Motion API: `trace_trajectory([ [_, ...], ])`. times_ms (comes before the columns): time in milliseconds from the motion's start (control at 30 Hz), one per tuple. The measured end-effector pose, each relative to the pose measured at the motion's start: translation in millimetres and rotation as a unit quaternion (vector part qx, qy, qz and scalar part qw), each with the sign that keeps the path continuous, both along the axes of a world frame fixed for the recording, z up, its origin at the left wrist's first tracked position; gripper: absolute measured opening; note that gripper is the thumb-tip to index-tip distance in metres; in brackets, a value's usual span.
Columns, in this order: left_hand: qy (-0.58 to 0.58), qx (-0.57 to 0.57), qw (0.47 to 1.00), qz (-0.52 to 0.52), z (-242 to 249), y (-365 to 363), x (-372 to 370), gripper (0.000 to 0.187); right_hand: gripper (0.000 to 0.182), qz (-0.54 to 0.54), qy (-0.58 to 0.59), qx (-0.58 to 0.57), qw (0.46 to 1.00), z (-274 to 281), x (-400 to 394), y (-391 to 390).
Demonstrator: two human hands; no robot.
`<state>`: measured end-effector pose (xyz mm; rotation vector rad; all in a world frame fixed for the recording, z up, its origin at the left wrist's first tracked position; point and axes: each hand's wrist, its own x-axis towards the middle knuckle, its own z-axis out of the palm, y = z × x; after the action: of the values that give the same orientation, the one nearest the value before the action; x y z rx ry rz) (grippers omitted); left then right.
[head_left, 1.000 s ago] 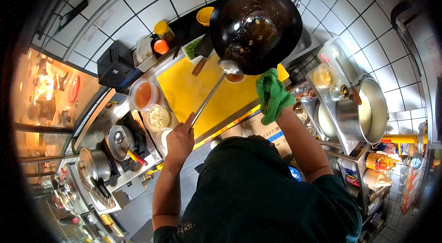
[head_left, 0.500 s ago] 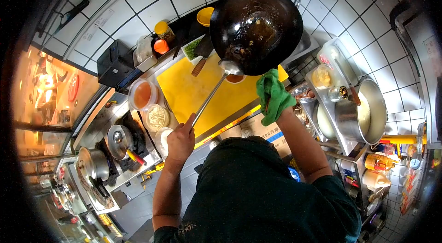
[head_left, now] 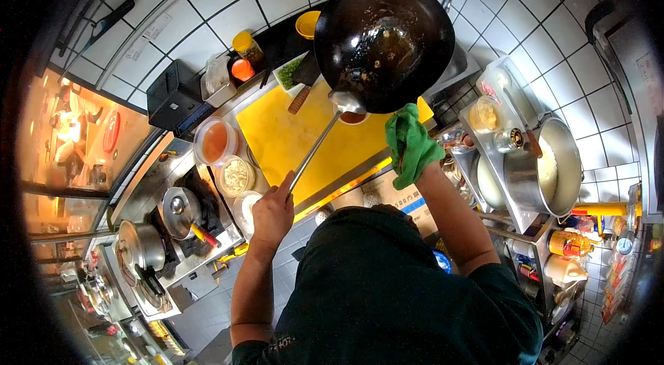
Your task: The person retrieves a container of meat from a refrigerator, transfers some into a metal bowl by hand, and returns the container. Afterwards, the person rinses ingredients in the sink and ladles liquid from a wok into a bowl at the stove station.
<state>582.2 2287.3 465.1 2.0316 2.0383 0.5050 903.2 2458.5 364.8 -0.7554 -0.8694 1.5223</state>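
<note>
Fingers of the left hand [head_left: 272, 211]: curled shut around the near end of a long metal ladle [head_left: 319, 141], whose bowl rests against the lower lip of the wok [head_left: 384, 40].
Fingers of the right hand [head_left: 409, 147]: hidden under a green cloth [head_left: 411, 141] that wraps the wok's handle; the grasp reads as closed on it, though no finger shows.
Wok: black, held up and tipped steeply over the worktop, its inside facing the camera. Contents: only brown smears and a few scraps.
Bowl [head_left: 353, 117]: small, directly beneath the ladle's bowl, holding brownish food, mostly covered by the wok's rim.
Cutting board [head_left: 290, 133]: yellow, under the bowl, otherwise bare.
Left of board: tub of orange sauce [head_left: 215, 142], tub of pale food [head_left: 234, 175].
Far side: tray of chopped greens [head_left: 290, 70], yellow bowl [head_left: 307, 22].
Right: large steel pot [head_left: 546, 168] of white contents.
Progress, as judged: the emptying of the wok into the bowl looks nearly complete; remaining work appears to be scraping out the last residue and setting the wok down.
</note>
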Motion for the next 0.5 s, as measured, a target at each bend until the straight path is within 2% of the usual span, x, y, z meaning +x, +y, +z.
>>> trace_trajectory([
  [67, 0.002, -0.002, 1.000, 0.001, 0.6, 0.4, 1.2, 0.051, 0.018, -0.008, -0.081, 0.118, 0.990, -26.5, 2.0, 9.6],
  [167, 0.002, 0.002, 1.000, -0.001, 1.1, 0.2, 2.2, 0.050, 0.020, -0.023, -0.091, 0.122, 0.988, -34.8, 2.4, 12.5],
  [200, 0.002, 0.007, 1.000, -0.004, 1.1, 0.3, 2.1, 0.050, 0.020, -0.038, -0.102, 0.106, 0.988, -29.2, -1.4, 11.1],
  [267, 0.003, 0.013, 1.000, -0.008, 0.7, 0.6, 2.1, 0.050, 0.019, -0.024, -0.012, -0.034, 0.999, -4.1, -4.0, 3.1],
  [300, 0.004, 0.013, 1.000, -0.008, 0.1, 0.8, 2.2, 0.050, 0.019, 0.005, 0.089, -0.158, 0.983, 59.6, -7.3, -10.6],
  [367, 0.004, 0.014, 1.000, -0.009, -0.8, 1.1, 2.1, 0.051, 0.019, 0.013, 0.048, -0.134, 0.990, 63.6, -5.4, -11.8],
  [400, 0.003, 0.014, 1.000, -0.009, -1.1, 1.4, 1.9, 0.051, 0.019, -0.008, -0.093, 0.015, 0.996, 10.9, -0.5, -0.9],
  [467, 0.003, 0.015, 1.000, -0.009, -1.2, 1.5, 1.7, 0.051, 0.020, -0.042, -0.309, 0.184, 0.932, -2.7, -1.5, 1.2],
  [500, 0.005, 0.015, 1.000, -0.009, -1.2, 1.6, 1.6, 0.051, 0.020, -0.056, -0.386, 0.204, 0.898, -3.0, 0.3, -2.6],
])
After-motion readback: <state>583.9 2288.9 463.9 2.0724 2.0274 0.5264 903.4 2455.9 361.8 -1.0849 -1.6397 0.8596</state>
